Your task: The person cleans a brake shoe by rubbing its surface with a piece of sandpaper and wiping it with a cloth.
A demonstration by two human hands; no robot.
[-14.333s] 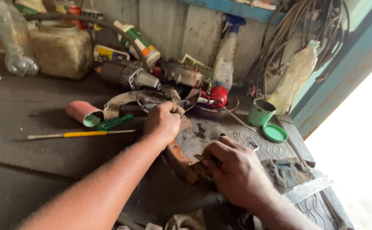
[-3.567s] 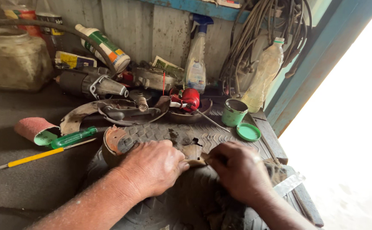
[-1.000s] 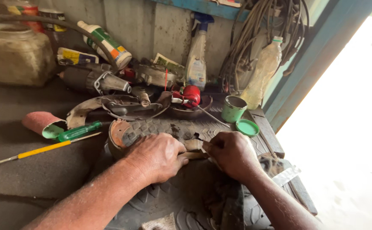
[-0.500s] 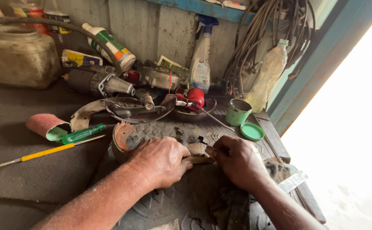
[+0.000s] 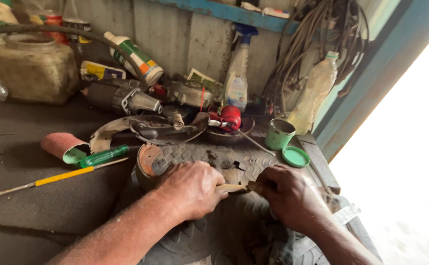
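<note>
The left hand [image 5: 191, 189] lies palm down, fingers curled over one end of a thin tan strip [image 5: 232, 187], pressing it against the black treaded rubber tyre piece [image 5: 254, 159] spread across the dark surface [image 5: 52, 206]. The right hand [image 5: 290, 196] is closed in a fist around the strip's other end, thumb on top, so the strip bridges the small gap between the two hands. Compared with half a second ago, both hands sit in almost the same place; the right hand has edged slightly further from the left, and more of the strip shows between them. Just beyond the left knuckles stands a rusty round tin [image 5: 148, 162], touching the tyre piece. Further left lie a green-handled screwdriver [image 5: 104, 156], a yellow-handled screwdriver [image 5: 52, 177] and a roll of pink sandpaper [image 5: 62, 146]. Beyond the right hand stand a green cup [image 5: 279, 134] and, just beside it, a green lid [image 5: 296, 156].
</note>
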